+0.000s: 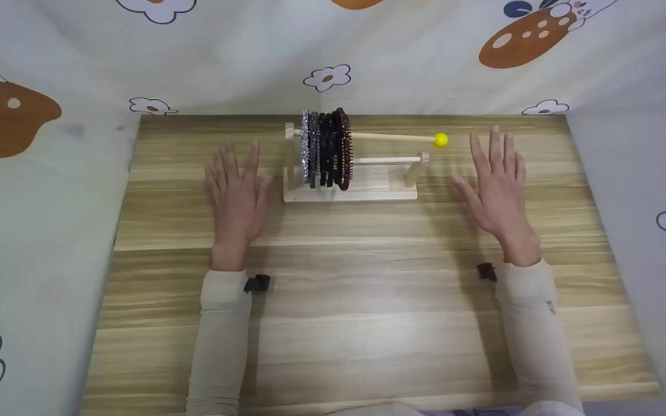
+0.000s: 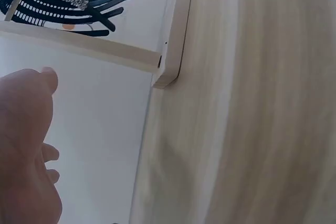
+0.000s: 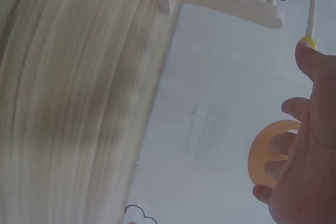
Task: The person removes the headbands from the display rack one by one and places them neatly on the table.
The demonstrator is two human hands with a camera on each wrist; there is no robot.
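Observation:
Several headbands [image 1: 327,150] hang side by side on the left part of a pale wooden rack [image 1: 350,193]; some sparkle silver, others are black or dark red. The rack's upper rod [image 1: 393,137] ends in a yellow ball [image 1: 440,140], and a lower rod [image 1: 388,160] runs to a short post. My left hand [image 1: 233,199] is just left of the rack, palm down, fingers extended and holding nothing. To the right of the yellow ball, my right hand [image 1: 500,185] is spread with thumb out, also holding nothing. The left wrist view shows the headbands' open ends [image 2: 105,19] and inner teeth.
The rack stands toward the back of a wood-grain table [image 1: 356,323]. Behind it and along both sides hangs a pale curtain [image 1: 240,63] with flower and brown prints. Small black clips [image 1: 258,283] sit at the sleeve cuffs.

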